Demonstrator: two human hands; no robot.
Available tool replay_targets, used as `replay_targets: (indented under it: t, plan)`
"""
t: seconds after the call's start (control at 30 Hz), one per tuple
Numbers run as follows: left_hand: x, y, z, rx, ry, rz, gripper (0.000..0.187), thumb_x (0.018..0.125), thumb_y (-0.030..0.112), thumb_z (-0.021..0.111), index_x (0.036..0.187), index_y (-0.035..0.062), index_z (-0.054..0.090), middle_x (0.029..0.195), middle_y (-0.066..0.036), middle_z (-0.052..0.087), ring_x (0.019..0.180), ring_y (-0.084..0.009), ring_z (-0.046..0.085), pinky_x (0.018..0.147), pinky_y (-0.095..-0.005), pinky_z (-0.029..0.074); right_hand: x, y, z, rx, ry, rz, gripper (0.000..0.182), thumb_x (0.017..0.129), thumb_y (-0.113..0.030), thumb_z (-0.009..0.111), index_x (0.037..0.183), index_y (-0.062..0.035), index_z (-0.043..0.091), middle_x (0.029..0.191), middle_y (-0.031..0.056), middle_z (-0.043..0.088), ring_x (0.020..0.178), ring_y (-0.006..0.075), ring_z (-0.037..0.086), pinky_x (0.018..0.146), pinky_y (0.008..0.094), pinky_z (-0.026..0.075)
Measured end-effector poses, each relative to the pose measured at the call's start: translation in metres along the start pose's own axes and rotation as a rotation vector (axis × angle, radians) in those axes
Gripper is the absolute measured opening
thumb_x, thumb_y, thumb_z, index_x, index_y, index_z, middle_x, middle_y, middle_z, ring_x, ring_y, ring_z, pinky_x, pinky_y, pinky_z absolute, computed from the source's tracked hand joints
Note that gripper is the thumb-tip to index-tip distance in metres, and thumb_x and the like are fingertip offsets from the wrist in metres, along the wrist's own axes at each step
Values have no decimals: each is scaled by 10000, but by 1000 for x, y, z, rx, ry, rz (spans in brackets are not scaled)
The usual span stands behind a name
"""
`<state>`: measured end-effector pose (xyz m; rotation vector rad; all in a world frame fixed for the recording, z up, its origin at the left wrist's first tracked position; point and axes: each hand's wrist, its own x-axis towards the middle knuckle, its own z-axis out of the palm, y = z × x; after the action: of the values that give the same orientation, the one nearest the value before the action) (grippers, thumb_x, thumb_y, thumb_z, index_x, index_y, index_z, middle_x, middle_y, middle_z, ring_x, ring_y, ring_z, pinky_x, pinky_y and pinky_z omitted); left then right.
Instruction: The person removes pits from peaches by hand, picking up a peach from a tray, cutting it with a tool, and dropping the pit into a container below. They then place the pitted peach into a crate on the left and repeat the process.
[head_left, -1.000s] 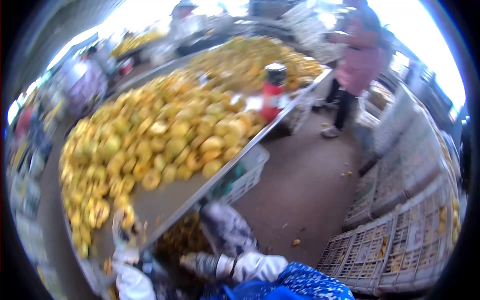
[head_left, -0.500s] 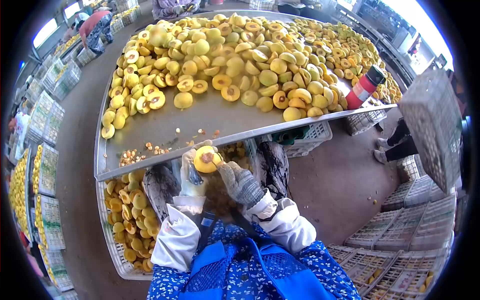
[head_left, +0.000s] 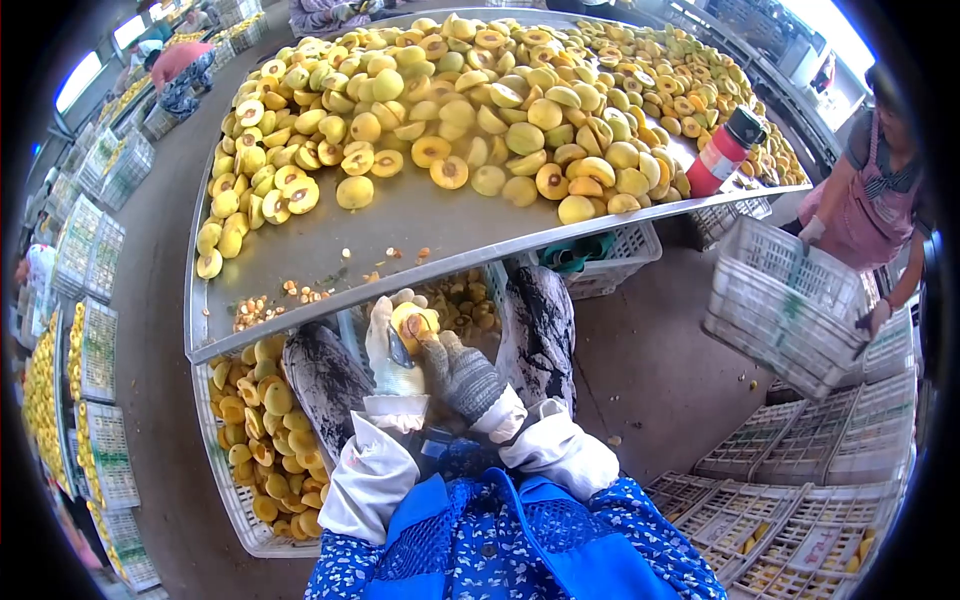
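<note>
My left hand, in a pale glove with a dark patch at the palm, is closed around a yellow peach half just below the table's front edge. The cut side shows a brownish centre. My right hand, in a grey knitted glove, has its curled fingers against the fruit's lower right side; what they hold is hidden. Ahead, a heap of peach halves covers much of the metal table. Small pits and kernels lie near its front left edge.
A white crate of peach halves stands left of my legs, and more fruit lies below my hands. A red bottle stands on the table's right side. At right a co-worker holds a white crate above stacked crates.
My left hand has tilted the peach half, and my right hand has moved slightly left and down against it. At right, the carried crate has swung lower and left, with the co-worker now visible.
</note>
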<state>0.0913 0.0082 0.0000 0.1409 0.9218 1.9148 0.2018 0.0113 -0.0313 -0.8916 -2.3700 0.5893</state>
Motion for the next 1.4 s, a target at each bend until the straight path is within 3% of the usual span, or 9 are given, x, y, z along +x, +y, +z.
replay_targets:
  t: [0.53, 0.63, 0.77, 0.87, 1.0, 1.07, 1.2, 1.33, 1.4]
  plan:
    - [2, -18, 3, 300, 1, 137, 450, 928, 335, 445, 820, -56, 642, 709, -139, 640, 565, -193, 606, 563, -257, 516, -5, 25, 7, 508, 130, -149, 305, 922, -228, 423, 1133, -31, 520, 861, 198, 590, 705, 362, 593, 611, 429, 492]
    - [-3, -12, 8, 392, -90, 120, 477, 938, 339, 422, 814, -70, 632, 693, -147, 636, 552, -196, 617, 547, -255, 509, -7, 15, -4, 989, 9, 215, 341, 936, -347, 442, 952, -36, 582, 686, 122, 581, 540, 269, 562, 473, 385, 452]
    - [-9, -10, 9, 509, -218, 158, 504, 934, 378, 415, 802, -62, 622, 701, -143, 635, 542, -194, 606, 534, -272, 512, -5, 42, -18, 2077, -810, 476, 435, 866, -557, 486, 790, -138, 574, 508, 26, 497, 328, 119, 382, 306, 256, 228]
    - [-13, -5, 15, 265, -143, -131, 537, 920, 432, 410, 816, -55, 613, 708, -142, 631, 548, -203, 605, 535, -273, 511, -9, 25, -45, 1868, -840, 733, 433, 856, -556, 504, 829, -133, 594, 526, 25, 514, 348, 124, 414, 305, 251, 271]
    - [-14, 6, 4, 64, -83, -218, 538, 901, 460, 427, 866, -46, 608, 692, -144, 620, 579, -234, 614, 528, -294, 523, -6, -14, -13, 2014, -230, 1005, 402, 898, -479, 485, 946, -97, 604, 569, 48, 546, 371, 155, 461, 316, 256, 339]
    - [-21, 33, -6, 294, 148, 70, 420, 916, 356, 472, 867, -36, 615, 709, -132, 630, 586, -227, 621, 528, -293, 530, -20, 15, -1, 2153, -796, 441, 418, 940, -478, 379, 948, -97, 553, 611, 54, 553, 386, 154, 477, 317, 249, 348]
    - [-1, 126, -119, 2114, 345, 768, 128, 810, 133, 616, 841, 9, 615, 784, -133, 608, 717, -299, 611, 659, -374, 507, -46, 52, 35, 2077, -636, 1050, 478, 885, -573, 405, 854, -112, 525, 452, 35, 443, 313, 173, 426, 294, 276, 352]
    - [36, 138, -30, 1905, 103, 1019, 204, 769, 104, 642, 957, 40, 600, 964, -157, 586, 867, -326, 591, 758, -387, 487, -25, 27, 14, 1538, -703, 1071, 513, 864, -600, 436, 841, -100, 552, 478, 19, 484, 342, 129, 456, 294, 247, 354]
    - [78, 110, 41, 1877, -124, 1123, 260, 772, 153, 654, 1004, 51, 593, 1011, -148, 593, 896, -313, 597, 784, -365, 491, -40, 56, 64, 1890, -797, 1096, 496, 859, -587, 459, 829, -104, 569, 478, 23, 499, 365, 142, 505, 304, 253, 389]
